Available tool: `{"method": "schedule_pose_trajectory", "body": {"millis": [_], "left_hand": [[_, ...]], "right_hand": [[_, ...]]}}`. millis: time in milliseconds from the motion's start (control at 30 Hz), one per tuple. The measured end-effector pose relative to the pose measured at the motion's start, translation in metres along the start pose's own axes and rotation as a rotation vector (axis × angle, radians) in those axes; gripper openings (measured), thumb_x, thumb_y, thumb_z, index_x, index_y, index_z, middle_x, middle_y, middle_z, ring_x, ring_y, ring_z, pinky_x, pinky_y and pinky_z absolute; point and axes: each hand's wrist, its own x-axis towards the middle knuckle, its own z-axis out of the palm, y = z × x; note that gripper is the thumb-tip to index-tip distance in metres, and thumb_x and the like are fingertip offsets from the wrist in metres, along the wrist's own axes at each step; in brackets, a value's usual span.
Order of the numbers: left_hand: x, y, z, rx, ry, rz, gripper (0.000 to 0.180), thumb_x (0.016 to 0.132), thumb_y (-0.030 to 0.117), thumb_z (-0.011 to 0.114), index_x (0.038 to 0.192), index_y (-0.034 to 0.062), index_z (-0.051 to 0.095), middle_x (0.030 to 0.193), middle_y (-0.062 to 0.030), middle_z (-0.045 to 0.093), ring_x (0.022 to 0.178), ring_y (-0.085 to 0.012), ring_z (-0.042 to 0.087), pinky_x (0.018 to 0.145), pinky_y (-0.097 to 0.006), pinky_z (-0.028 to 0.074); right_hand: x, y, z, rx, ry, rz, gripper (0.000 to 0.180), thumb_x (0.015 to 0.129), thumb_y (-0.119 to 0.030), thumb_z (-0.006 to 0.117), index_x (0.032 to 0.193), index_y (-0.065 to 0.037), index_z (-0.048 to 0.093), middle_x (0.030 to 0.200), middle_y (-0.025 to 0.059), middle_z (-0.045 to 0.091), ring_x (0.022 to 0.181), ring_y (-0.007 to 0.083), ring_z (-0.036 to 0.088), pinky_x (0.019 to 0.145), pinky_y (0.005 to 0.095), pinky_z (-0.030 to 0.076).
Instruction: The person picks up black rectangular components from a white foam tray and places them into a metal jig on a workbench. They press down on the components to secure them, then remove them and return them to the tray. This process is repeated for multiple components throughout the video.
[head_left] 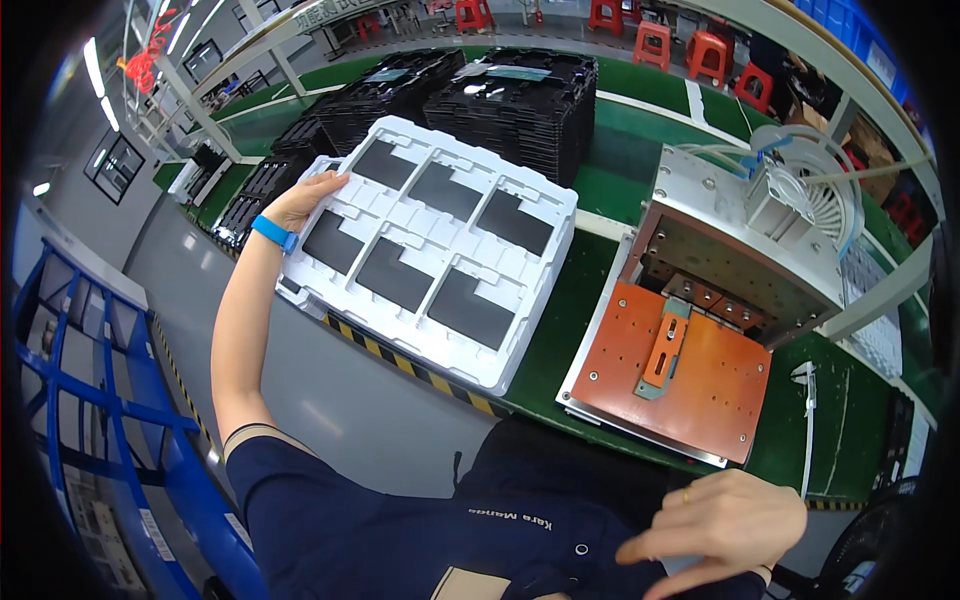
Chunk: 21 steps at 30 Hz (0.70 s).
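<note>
My left hand [305,200] reaches out to the far left corner of a white moulded tray [430,245], and my fingers [330,183] curl over its edge, grasping it there. A blue band [273,233] sits on that wrist. The tray lies tilted across the front edge of the green bench [600,190], its near corner jutting out past the yellow and black striped strip [400,362] along the bench edge. It has six pockets in two rows, and each holds a flat dark panel [393,273].

My right hand [725,520] hangs low near my body, in front of my dark blue shirt, holding nothing; its fingers are loose and spread, pointing left. A ring shows on one finger.

Behind the tray stand stacks of black trays [515,100], close together, the nearest just beyond the white tray's far edge. To the right of the white tray, apart from it, sits a metal fixture [740,260] with an orange base plate [680,385] and a small orange bracket on it. A white fan-like part [815,185] with tubes tops the fixture. Red stools [705,50] stand far off beyond the bench.
</note>
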Motion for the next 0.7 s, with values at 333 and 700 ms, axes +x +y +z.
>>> {"method": "schedule_pose_trajectory", "body": {"millis": [333, 700], "left_hand": [[-0.080, -0.030, -0.079, -0.384, 0.047, 0.244, 0.035, 0.101, 0.020, 0.059, 0.128, -0.0027, 0.057, 0.117, -0.0170, 0.069, 0.101, -0.0264, 0.072, 0.088, -0.043, 0.062], [-0.039, -0.192, -0.212, -0.652, 0.786, 0.566, 0.035, 0.099, 0.013, 0.063, 0.130, 0.0017, 0.051, 0.120, -0.0184, 0.064, 0.105, -0.0368, 0.067, 0.088, -0.057, 0.059]], "right_hand": [[-0.016, 0.045, 0.015, 0.189, 0.303, 0.356, 0.042, 0.074, -0.033, 0.088, 0.106, -0.010, 0.075, 0.080, 0.0030, 0.071, 0.074, 0.0160, 0.070, 0.070, 0.0267, 0.054], [0.005, 0.056, 0.003, 0.247, 0.282, 0.350, 0.047, 0.073, -0.022, 0.089, 0.111, -0.001, 0.073, 0.087, 0.0069, 0.071, 0.080, 0.0150, 0.069, 0.075, 0.0272, 0.055]]}}
